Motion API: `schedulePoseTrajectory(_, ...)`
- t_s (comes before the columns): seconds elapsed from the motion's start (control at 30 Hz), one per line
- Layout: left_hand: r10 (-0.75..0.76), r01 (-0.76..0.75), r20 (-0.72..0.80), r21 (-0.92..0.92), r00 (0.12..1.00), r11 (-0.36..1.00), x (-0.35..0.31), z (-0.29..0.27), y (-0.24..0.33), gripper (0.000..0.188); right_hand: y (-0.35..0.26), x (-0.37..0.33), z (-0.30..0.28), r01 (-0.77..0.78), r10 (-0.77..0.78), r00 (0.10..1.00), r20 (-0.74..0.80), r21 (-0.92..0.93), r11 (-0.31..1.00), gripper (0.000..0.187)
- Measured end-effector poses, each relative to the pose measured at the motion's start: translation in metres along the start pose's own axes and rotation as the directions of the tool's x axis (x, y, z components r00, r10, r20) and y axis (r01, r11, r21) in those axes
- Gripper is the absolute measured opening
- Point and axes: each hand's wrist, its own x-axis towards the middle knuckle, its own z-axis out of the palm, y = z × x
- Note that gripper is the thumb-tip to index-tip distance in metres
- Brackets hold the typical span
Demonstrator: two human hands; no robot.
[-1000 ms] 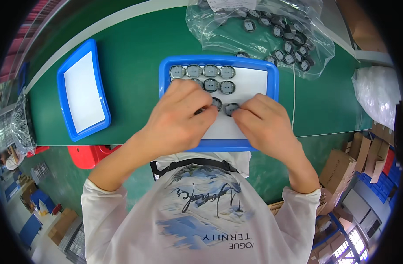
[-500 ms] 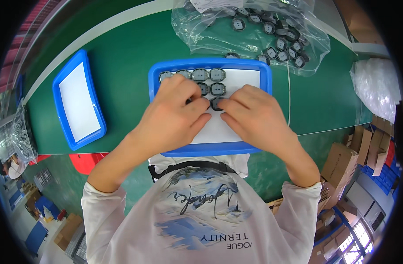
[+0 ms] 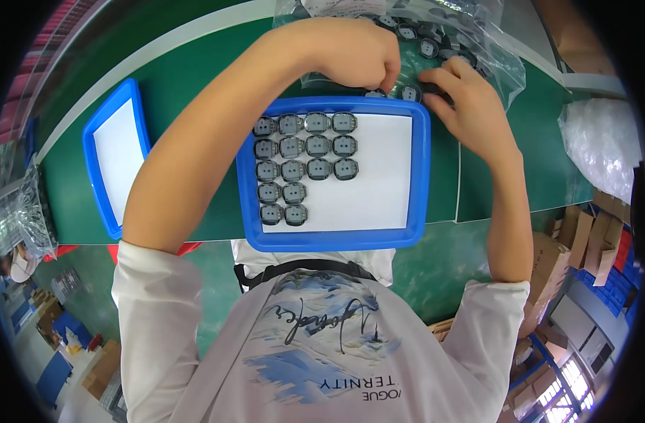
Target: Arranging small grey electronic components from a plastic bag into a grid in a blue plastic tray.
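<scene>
A blue tray with a white liner holds several small grey housings with dark rims, set in rows along its left side. Beyond its far edge, my left hand is closed, with fingers curled down at a small grey housing; its grip is partly hidden by the hand. Facing it, my right hand has its thumb and forefinger around a dark housing that is mostly covered. Between the hands lies another housing.
A clear plastic bag with many loose housings lies spread across the far side of the green table. To the left is a second blue tray with a white liner. Bundled clear plastic sits at the right edge, near cardboard boxes.
Both hands have left the tray and reached to the far side, by the bag's loose housings. The rows of housings in the tray are now uncovered.
</scene>
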Motion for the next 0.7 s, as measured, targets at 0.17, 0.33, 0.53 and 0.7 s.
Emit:
schedulePoseTrajectory(0.17,-0.004,0.002,0.038,0.068,0.999,0.998,0.004,0.005,0.005,0.017,0.004,0.002,0.005,0.209,-0.205,0.976,-0.072,0.042,0.977,0.032)
schedulePoseTrajectory(0.33,-0.004,0.042,-0.205,0.181,0.979,0.983,0.007,-0.005,-0.023,0.016,0.01,0.012,0.008,0.071,-0.068,0.992,-0.109,0.026,0.997,0.041)
schedulePoseTrajectory(0.53,0.101,-0.022,-0.353,0.222,0.93,0.975,-0.011,0.008,-0.025,0.013,0.011,0.002,0.013,0.147,-0.135,0.974,-0.18,0.056,0.988,0.026)
schedulePoseTrajectory(0.7,0.169,-0.053,-0.333,0.329,0.928,0.943,-0.023,0.018,-0.023,0.018,0.0,-0.001,0.026,0.21,-0.212,0.926,-0.312,-0.039,0.977,0.016)
